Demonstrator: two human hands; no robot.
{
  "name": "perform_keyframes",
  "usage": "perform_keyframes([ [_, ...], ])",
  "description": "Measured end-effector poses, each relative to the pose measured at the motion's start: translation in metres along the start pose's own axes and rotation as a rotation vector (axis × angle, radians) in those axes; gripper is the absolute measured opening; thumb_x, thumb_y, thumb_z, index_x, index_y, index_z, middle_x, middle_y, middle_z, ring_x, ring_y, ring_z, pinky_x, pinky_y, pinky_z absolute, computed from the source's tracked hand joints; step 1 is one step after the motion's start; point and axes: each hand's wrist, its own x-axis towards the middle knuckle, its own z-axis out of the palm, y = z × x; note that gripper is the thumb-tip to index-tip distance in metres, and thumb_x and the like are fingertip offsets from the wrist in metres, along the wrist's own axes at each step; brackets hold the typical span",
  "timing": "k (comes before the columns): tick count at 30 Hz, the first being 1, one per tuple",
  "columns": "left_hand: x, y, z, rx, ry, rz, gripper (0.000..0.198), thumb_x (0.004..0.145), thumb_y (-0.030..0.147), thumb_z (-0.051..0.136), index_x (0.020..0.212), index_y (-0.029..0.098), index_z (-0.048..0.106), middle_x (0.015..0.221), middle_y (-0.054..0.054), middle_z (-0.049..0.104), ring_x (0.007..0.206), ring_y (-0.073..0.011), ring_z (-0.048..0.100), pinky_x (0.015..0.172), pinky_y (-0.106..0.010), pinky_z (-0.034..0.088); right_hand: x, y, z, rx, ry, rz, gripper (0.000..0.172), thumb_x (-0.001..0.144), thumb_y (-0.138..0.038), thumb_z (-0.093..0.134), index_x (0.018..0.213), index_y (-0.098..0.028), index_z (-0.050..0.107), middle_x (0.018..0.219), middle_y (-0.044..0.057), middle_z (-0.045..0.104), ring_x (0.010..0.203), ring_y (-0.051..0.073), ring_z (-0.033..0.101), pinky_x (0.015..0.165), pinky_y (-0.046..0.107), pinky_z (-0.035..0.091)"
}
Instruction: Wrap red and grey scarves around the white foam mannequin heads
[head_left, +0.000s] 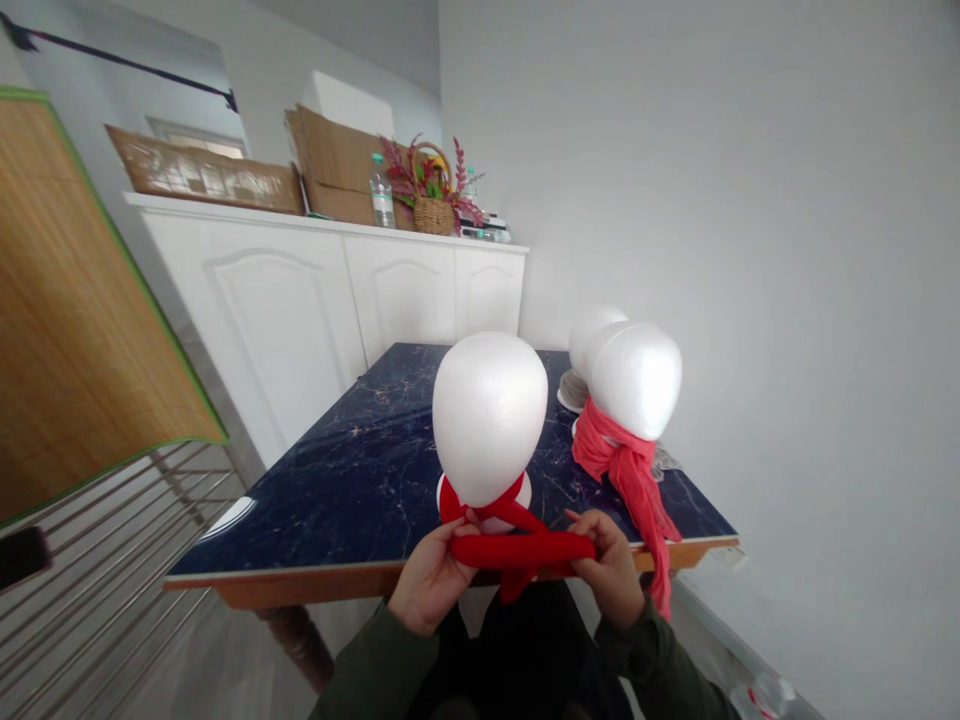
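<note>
A white foam mannequin head (489, 415) stands at the near edge of the dark blue marble table (352, 480). A red scarf (525, 548) is wrapped round its neck. My left hand (429, 580) pinches the scarf just below the neck on the left side. My right hand (611, 565) grips the other end, so the scarf runs stretched between both hands. To the right stands a second foam head (636, 378) with a lighter red scarf (634, 480) tied round its neck and hanging over the table edge. A third foam head (589, 330) shows behind it.
White cabinets (330, 290) stand along the far wall, carrying cardboard boxes (337, 160), a water bottle (382, 192) and a wicker basket (434, 205) with red flowers. A bamboo mat (67, 300) and a metal rack (112, 560) fill the left. A white wall is close on the right.
</note>
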Motion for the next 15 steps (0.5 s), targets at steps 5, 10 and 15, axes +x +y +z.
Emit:
perform_keyframes([
  [5,0.005,0.003,-0.005,0.056,0.009,0.062,0.019,0.089,0.004,0.03,0.089,0.009,0.048,0.07,-0.003,0.053,0.047,-0.0042,0.05,0.046,-0.014,0.049,0.003,-0.021,-0.031,0.072,-0.174,0.178,0.031,0.064,-0.029,0.068,0.077,-0.022,0.041,0.054,-0.009,0.048,0.041,0.005,0.038,0.041,0.016,0.028],
  [10,0.003,0.0,-0.014,0.321,0.043,0.245,0.015,0.086,0.002,0.038,0.091,0.009,0.051,0.073,-0.005,0.058,0.053,-0.0061,0.055,0.054,-0.017,0.051,0.0,-0.03,-0.084,-0.551,-0.45,0.366,0.029,0.063,-0.023,0.067,0.088,-0.017,0.054,0.069,-0.002,0.06,0.06,0.012,0.055,0.052,0.021,0.04],
  [15,-0.003,0.011,-0.035,0.911,-0.002,0.404,0.034,0.076,0.014,0.06,0.109,0.016,0.048,0.099,-0.009,0.063,0.082,-0.0178,0.064,0.073,-0.031,0.053,-0.001,-0.026,-0.121,-0.93,-0.144,0.265,0.034,0.068,-0.035,0.064,0.096,-0.017,0.06,0.084,0.004,0.065,0.077,0.02,0.062,0.072,0.032,0.047],
])
